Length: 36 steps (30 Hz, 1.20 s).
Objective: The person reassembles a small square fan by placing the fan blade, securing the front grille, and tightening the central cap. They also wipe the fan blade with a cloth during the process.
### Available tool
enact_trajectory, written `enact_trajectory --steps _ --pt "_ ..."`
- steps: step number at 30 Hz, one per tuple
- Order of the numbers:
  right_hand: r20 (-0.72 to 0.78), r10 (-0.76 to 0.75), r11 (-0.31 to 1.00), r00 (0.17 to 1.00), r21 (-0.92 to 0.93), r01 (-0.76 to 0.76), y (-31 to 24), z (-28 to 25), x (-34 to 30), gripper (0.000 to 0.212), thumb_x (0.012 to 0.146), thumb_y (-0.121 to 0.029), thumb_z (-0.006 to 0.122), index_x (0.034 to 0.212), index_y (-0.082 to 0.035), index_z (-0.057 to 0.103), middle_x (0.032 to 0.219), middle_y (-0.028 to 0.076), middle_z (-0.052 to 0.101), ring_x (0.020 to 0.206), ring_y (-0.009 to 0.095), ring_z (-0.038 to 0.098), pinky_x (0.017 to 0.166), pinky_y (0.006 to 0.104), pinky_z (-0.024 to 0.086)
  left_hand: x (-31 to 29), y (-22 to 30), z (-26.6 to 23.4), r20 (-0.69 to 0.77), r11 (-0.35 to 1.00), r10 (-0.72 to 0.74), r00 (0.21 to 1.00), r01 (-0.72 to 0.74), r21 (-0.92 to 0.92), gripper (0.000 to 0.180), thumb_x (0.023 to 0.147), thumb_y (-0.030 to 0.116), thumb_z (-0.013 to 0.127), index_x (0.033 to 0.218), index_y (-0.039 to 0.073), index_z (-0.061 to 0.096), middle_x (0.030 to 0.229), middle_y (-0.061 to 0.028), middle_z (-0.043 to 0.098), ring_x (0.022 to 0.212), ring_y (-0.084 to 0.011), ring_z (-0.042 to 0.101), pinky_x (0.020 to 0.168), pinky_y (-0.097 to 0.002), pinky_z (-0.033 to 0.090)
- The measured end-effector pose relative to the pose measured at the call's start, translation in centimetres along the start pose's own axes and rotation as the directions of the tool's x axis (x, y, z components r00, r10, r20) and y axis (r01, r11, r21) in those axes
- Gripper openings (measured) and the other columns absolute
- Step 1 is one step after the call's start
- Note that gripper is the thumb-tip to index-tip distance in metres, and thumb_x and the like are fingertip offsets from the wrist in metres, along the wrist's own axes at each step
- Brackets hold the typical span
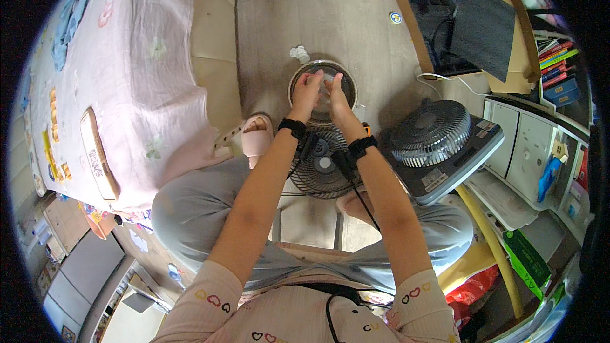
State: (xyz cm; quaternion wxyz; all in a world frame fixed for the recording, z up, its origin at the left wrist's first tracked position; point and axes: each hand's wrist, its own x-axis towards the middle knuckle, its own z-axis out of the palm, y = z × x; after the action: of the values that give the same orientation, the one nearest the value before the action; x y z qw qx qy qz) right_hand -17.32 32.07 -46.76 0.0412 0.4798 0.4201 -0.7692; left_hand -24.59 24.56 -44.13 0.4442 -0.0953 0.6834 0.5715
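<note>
Both my hands are over a round bin (294,92) with a pale rim and a dark inside, standing on the floor in front of me. My left hand (307,95) and my right hand (340,100) face each other with a narrow gap between them, fingers pointing forward. Something whitish and translucent shows in the gap; whether it is in the hands or inside the bin, I cannot tell. Below my wrists, between my legs, lies a round dark fan grille (311,181). Dark parts with a black cable (364,206) hang or lie near my wrists.
At my right a fan head (432,133) rests on a dark flat base (438,178). An open cardboard box (516,38) with dark foam stands beyond it. A bed with a pink cover (159,57) is on the left. Crumpled white tissue (298,54) lies beside the bin.
</note>
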Motion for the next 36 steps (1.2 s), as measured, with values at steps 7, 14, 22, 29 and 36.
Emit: enact_trajectory --steps 7,14,22,29,36 --pt "0.084 0.132 0.982 0.988 0.126 -0.142 -0.1 -0.4 -0.8 0.091 0.097 -0.074 0.011 0.133 -0.004 0.057 0.117 0.011 0.064 0.109 0.025 0.059 0.098 0.0443 0.045 1.9 -1.9 1.2 -0.059 0.933 0.097 0.993 -0.070 0.352 0.051 0.101 0.044 0.051 0.089 -0.002 0.068 0.079 -0.0147 0.068 0.071 -0.0286 0.066 0.062 -0.0406 0.051" --pt "-0.014 0.097 0.980 0.995 0.178 -0.093 0.3 0.2 -1.1 0.086 0.095 -0.078 0.021 0.111 -0.006 0.065 0.096 0.005 0.065 0.086 0.019 0.058 0.077 0.0330 0.048 3.5 -4.3 1.1 -0.055 0.920 0.102 0.993 -0.073 0.386 0.053 0.103 0.043 0.048 0.085 -0.003 0.069 0.069 -0.0113 0.065 0.053 -0.0238 0.059 0.054 -0.0391 0.048" --pt "0.066 0.177 0.982 0.982 0.049 -0.180 -1.0 -0.3 -2.5 0.088 0.099 -0.071 0.014 0.143 -0.004 0.048 0.137 0.015 0.055 0.127 0.027 0.050 0.109 0.0414 0.037 2.0 -3.3 1.7 -0.012 0.882 0.108 0.994 -0.090 0.462 0.052 0.101 0.030 0.041 0.081 -0.009 0.068 0.085 -0.0306 0.068 0.082 -0.0444 0.066 0.079 -0.0501 0.049" --pt "0.065 0.112 0.994 0.992 -0.008 -0.112 -1.1 -0.1 -2.9 0.091 0.097 -0.074 0.015 0.151 -0.005 0.039 0.150 0.015 0.045 0.139 0.028 0.039 0.114 0.0408 0.030 0.7 -1.8 1.8 -0.017 0.840 0.206 0.978 -0.168 0.515 0.047 0.097 0.029 0.042 0.081 -0.008 0.068 0.087 -0.0319 0.067 0.084 -0.0459 0.066 0.080 -0.0503 0.049" --pt "0.091 0.072 0.997 0.993 -0.005 -0.072 -0.4 -0.5 -2.3 0.089 0.098 -0.073 0.014 0.151 -0.007 0.040 0.147 0.011 0.048 0.135 0.026 0.043 0.113 0.0397 0.031 1.2 -2.4 1.5 -0.013 0.828 0.280 0.960 -0.234 0.510 0.047 0.095 0.031 0.048 0.087 -0.010 0.068 0.086 -0.0338 0.067 0.084 -0.0477 0.065 0.078 -0.0515 0.048"
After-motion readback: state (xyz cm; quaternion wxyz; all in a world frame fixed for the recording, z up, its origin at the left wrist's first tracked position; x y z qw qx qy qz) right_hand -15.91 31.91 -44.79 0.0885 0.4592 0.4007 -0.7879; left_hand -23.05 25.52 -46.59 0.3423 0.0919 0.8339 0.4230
